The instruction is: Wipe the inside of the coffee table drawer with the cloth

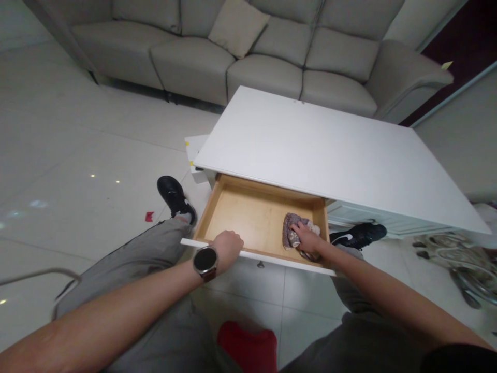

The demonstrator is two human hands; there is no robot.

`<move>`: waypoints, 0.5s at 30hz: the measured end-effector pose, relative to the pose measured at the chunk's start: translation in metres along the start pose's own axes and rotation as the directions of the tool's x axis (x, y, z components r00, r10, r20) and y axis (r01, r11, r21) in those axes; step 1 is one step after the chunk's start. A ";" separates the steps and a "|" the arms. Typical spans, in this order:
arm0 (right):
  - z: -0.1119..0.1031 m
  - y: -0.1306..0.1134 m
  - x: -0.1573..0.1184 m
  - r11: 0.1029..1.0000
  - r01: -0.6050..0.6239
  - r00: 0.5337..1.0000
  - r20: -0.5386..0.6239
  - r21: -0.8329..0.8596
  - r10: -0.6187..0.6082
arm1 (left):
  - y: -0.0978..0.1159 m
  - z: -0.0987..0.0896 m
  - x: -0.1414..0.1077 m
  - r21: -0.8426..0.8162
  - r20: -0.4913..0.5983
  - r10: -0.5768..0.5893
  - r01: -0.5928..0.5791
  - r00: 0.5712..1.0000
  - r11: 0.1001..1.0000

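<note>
A pulled-out wooden drawer (248, 212) with a white front juts from the white table (330, 150). My left hand (228, 249), with a watch on its wrist, is closed over the top edge of the drawer front, left of the small dark knob (260, 264). Inside the drawer, at its right end, my right hand (308, 241) presses a bunched, patterned cloth (288, 230) against the bottom. Its fingers are curled into the brown and cream folds. The rest of the drawer bottom shows bare wood.
A grey sofa (194, 57) with a beige cushion (237, 26) stands behind the table. White boxes (196, 147) sit by its left end. A red object (248, 344) is below, between my legs. Metal-framed furniture (462, 259) is at right, and a red scrap (149, 216) lies on the floor.
</note>
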State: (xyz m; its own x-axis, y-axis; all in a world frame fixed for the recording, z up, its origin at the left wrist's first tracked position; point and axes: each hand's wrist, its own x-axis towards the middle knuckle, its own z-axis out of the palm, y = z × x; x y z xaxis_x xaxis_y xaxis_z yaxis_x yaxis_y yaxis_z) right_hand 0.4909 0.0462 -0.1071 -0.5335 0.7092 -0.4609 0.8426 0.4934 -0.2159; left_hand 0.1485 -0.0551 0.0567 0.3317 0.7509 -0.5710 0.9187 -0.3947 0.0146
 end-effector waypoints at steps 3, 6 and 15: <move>-0.016 0.006 0.022 0.996 -0.086 0.992 -0.092 -0.037 0.082 | -0.001 0.002 0.000 -0.009 0.013 -0.019 0.019 1.000 1.000; -0.034 0.005 0.047 0.991 -0.129 0.974 -0.191 -0.027 0.121 | -0.003 0.001 0.001 -0.023 0.030 -0.041 0.042 0.999 0.999; -0.039 -0.076 0.120 0.991 0.034 0.902 -0.431 0.130 0.025 | 0.006 0.017 0.011 -0.073 0.042 -0.097 0.099 0.994 0.992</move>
State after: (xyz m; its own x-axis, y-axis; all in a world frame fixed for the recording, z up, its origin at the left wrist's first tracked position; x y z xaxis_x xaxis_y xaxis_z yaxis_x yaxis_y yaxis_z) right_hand 0.3599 0.1132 -0.1124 -0.4919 0.8692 -0.0498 0.8262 0.4480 -0.3415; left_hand 0.1541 -0.0583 0.0363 0.2321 0.7625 -0.6039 0.9604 -0.2782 0.0179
